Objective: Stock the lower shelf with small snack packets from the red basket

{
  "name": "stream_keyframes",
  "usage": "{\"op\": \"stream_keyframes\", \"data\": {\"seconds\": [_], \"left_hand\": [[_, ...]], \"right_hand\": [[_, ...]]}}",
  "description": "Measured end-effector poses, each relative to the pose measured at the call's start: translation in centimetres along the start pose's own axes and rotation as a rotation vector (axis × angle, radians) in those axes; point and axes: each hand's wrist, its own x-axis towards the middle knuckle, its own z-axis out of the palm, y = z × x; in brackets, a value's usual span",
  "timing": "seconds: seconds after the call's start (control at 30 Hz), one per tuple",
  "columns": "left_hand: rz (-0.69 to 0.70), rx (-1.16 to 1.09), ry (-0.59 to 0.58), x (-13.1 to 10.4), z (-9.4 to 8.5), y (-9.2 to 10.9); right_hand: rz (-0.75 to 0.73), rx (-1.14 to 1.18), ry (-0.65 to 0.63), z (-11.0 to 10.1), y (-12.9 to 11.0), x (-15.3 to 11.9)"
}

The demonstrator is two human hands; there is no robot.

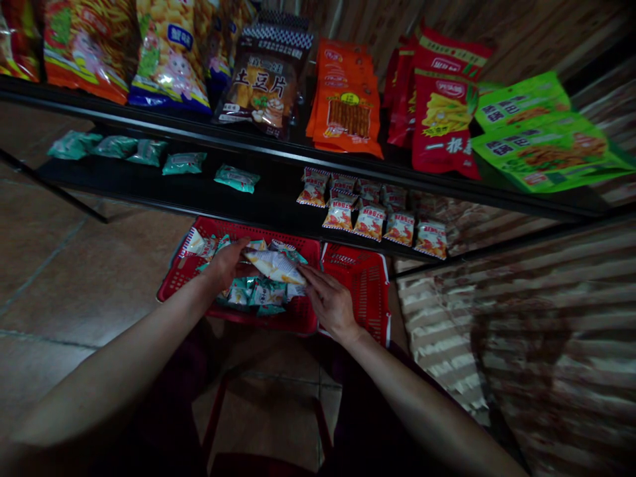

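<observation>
A white and yellow snack bag (275, 266) is held tilted over a red plastic basket (171, 281), its printed back side partly showing. My left hand (229, 265) grips the left end of the bag. At the right end, the fingers of my right hand (332, 303) are closed on its edge; the thumb is mostly hidden. Below the bag, several small teal snack packets (265, 295) lie in the basket. Another white packet (199, 245) rests in its far left corner.
A second red basket (365, 285) stands to the right. Teal packets (181, 163) and small white-and-orange bags (370, 218) line the lower black shelf (278, 199). Larger snack bags (348, 99) fill the upper shelf, whose front edge is above my hands. A curtain (546, 318) hangs at right.
</observation>
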Motion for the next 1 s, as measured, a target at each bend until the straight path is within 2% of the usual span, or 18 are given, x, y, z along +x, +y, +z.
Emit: {"op": "stream_keyframes", "data": {"seconds": [0.07,0.13,0.23,0.33,0.43,0.6,0.7,0.87,1.0], "left_hand": [[-0.014,0.081,-0.034,-0.3,0.2,0.3],[0.054,0.140,-0.042,-0.5,0.2,0.3],[0.131,0.186,-0.046,-0.6,0.2,0.0],[0.087,0.178,-0.121,-0.5,0.3,-0.4],[0.076,0.134,-0.138,-0.5,0.4,-0.5],[0.069,0.115,-0.072,-0.5,0.6,-0.4],[0.111,0.122,-0.029,-0.7,0.8,-0.3],[0.192,0.132,0.035,-0.5,1.0,-0.4],[0.178,0.123,0.056,-0.2,0.9,-0.4]], "right_hand": [[0.223,0.203,0.130,0.4,0.0,0.2],[0.464,0.486,0.229,0.8,-0.1,0.4],[0.768,0.860,0.252,1.1,-0.4,0.7],[0.940,0.996,0.251,1.1,-0.6,0.7],[0.977,1.044,0.242,1.2,-0.5,0.5],[0.979,1.044,0.232,1.6,-0.2,0.1],[0.985,1.040,0.212,1.8,-0.2,-0.1],[1.013,1.024,0.205,2.2,-1.0,-0.3],[1.010,1.043,0.197,2.1,-1.7,-0.3]]}}
